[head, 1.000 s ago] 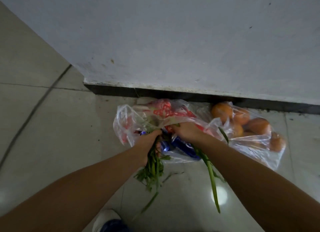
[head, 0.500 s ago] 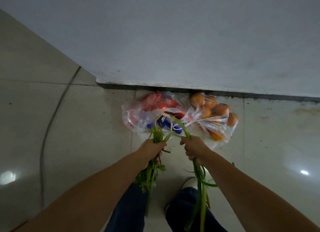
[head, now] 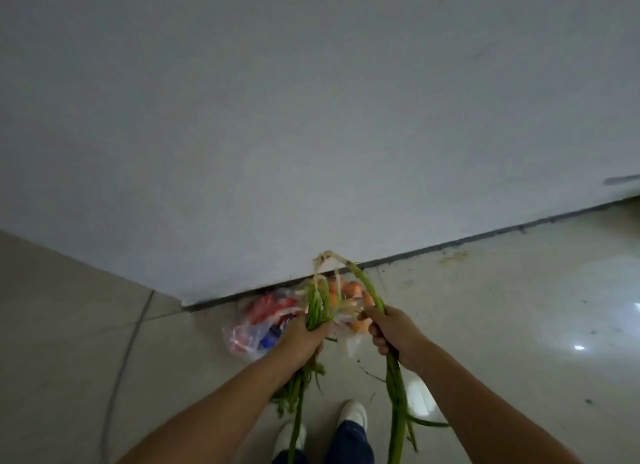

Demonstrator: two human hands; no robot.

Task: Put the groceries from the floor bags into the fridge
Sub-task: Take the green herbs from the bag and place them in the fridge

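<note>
While a pale grey wall fills everything beyond both hands, its dark baseboard meets the glossy tiled floor just past the fingertips. Down on that floor, below and beyond the left hand, lies a clear plastic bag with red and blue packets inside; touching it, below the gap between the hands, a second clear bag holds oranges, mostly hidden by the greens. The left hand is clenched round a bunch of leafy green stalks, whose pale root ends rise above the fist while the leaves trail down beneath the wrist. The right hand grips a bundle of spring onions; its white ends arch over toward the other bunch, and its long green blades hang under the forearm. Two white shoes and dark trouser legs stand below the arms.
</note>
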